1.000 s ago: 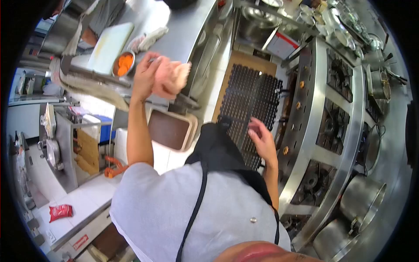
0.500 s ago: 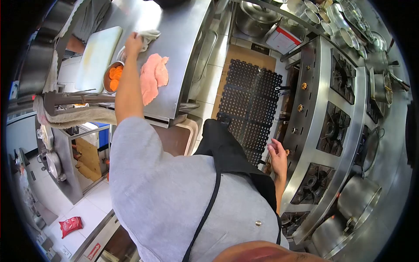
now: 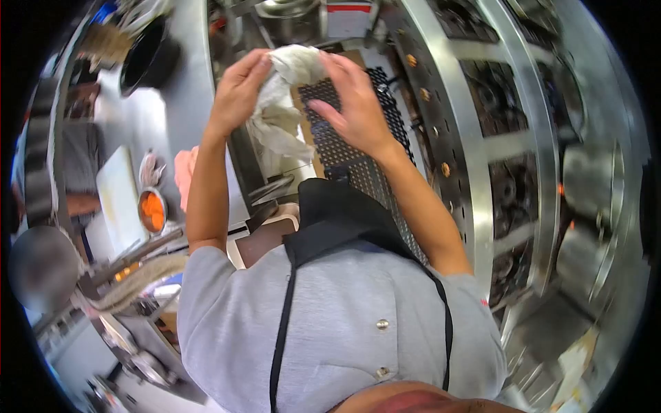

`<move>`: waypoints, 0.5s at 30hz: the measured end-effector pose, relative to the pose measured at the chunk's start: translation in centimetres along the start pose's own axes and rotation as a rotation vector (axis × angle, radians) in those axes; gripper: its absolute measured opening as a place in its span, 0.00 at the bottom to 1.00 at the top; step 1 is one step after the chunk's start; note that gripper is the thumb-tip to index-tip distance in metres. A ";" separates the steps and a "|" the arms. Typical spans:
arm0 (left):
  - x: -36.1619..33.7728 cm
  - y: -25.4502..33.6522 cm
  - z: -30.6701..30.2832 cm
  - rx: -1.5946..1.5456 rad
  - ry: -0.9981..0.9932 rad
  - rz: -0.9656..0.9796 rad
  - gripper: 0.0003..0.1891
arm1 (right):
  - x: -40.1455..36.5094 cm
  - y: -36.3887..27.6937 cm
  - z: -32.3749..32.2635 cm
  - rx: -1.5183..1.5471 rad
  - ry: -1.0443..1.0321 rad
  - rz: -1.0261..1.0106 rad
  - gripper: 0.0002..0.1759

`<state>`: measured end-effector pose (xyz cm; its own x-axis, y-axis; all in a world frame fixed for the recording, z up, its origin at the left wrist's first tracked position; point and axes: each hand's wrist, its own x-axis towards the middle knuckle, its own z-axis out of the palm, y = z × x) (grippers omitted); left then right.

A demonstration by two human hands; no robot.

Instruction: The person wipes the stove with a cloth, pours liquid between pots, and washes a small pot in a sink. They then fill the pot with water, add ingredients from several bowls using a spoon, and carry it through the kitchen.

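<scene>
A crumpled off-white cloth (image 3: 279, 103) hangs in the air in front of me, over the gap between the counter and the stove. My left hand (image 3: 241, 89) pinches its upper left side. At the upper right edge, the fingers of my right hand (image 3: 354, 103) grip the cloth, with the thumb held apart from it. Partly hidden behind my left forearm, a flat pink piece of raw meat (image 3: 184, 177) lies on the steel counter (image 3: 189, 103). Beside it stands a metal bowl (image 3: 142, 206) of orange carrot slices (image 3: 153, 212).
A white cutting board (image 3: 118, 196) and a small clear plastic bag (image 3: 151, 168) lie left of the meat. Farther along is a black pan (image 3: 148, 58). The gas stove (image 3: 447, 89) runs along my right, with large pots (image 3: 589, 182) beyond. Another person's arm (image 3: 82, 204) shows at far left.
My left hand has lifted the cloth off the counter and brought it in front of me. My right hand has risen from beside the stove to the cloth. The view has turned.
</scene>
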<state>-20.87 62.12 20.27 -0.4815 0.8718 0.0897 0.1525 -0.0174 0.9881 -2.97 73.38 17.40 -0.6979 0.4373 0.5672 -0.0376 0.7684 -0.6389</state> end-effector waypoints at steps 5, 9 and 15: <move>0.5 -1.4 7.3 0.413 -0.323 0.145 0.17 | -1.4 3.2 -5.9 0.136 -0.054 0.310 0.10; -0.1 -4.6 12.2 0.398 -0.740 -0.214 0.17 | -3.4 5.9 -10.4 0.019 0.164 0.277 0.11; -1.0 -4.9 20.0 -0.685 -0.521 -0.529 0.24 | -14.4 9.7 -10.5 0.890 0.228 1.214 0.37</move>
<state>-3.89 71.10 12.84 0.1177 0.9513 -0.2848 -0.5786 0.2988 0.7589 14.20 79.48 8.52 -0.5041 0.7018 -0.5033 -0.0039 -0.5846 -0.8113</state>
